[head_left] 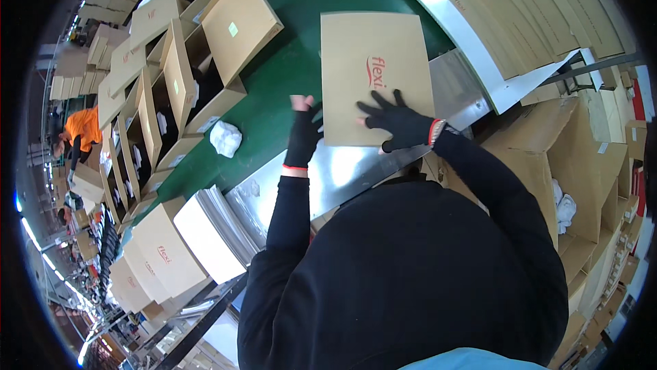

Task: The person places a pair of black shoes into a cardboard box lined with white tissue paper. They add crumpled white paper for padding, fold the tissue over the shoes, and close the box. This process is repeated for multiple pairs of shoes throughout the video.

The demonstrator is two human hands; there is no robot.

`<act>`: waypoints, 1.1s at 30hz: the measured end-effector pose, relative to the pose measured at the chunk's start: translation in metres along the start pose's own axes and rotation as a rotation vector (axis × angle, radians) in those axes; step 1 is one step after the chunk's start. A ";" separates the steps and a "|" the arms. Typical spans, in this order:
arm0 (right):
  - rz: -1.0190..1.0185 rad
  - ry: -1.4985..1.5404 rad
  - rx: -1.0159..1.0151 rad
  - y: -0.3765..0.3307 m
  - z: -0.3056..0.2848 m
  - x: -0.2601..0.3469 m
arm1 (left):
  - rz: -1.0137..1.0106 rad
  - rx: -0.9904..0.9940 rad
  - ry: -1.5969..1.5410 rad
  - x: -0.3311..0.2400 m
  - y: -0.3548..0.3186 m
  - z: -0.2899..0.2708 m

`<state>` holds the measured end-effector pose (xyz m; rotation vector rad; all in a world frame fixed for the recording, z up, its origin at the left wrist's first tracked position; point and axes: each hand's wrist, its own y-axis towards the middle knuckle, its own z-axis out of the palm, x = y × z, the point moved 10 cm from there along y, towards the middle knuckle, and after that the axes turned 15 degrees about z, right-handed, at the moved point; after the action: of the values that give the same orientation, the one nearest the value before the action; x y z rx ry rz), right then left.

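A closed flat brown cardboard box (349, 62) with a red printed mark lies partly on a green belt (294, 1) and partly on the metal edge in front of me. My right hand (397, 122), in a black fingerless glove, rests spread on the box's near right part. At the box's left side is my left hand (304, 130), gloved alike, upright with its thumb raised. Its fingers are apart and partly hidden by the box edge; I cannot tell whether they touch it. A crumpled white paper ball (226, 139) lies on the belt to the left.
Open cartons (239, 24) with dark contents line the belt's far left. White sheets (215, 233) are stacked at the near left beside brown boxes (164, 254). Flat boxes (506, 21) stand at the right above a large open carton (534, 130). A person in orange (83, 126) bends far left.
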<state>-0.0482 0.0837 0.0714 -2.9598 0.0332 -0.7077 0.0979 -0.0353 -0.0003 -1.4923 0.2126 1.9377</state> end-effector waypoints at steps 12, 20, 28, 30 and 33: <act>0.842 1.209 -0.137 -0.063 0.070 -0.223 | 0.174 0.452 0.276 0.039 -0.029 0.066; 0.873 0.163 -0.420 -0.104 -0.129 -0.239 | -0.019 0.400 0.213 0.092 0.054 0.193; 0.758 0.328 -0.597 -0.195 -0.109 -0.202 | -0.069 0.433 -0.110 0.077 0.117 0.315; 0.853 0.482 -0.537 -0.222 -0.088 -0.203 | -0.122 0.456 -0.109 0.085 0.119 0.310; 0.897 0.621 -0.502 -0.244 -0.070 -0.210 | -0.122 0.557 0.006 0.099 0.134 0.307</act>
<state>-0.2679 0.3293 0.0633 -2.4765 1.6332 -1.5130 -0.2380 0.0589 -0.0231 -1.1100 0.5958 1.6002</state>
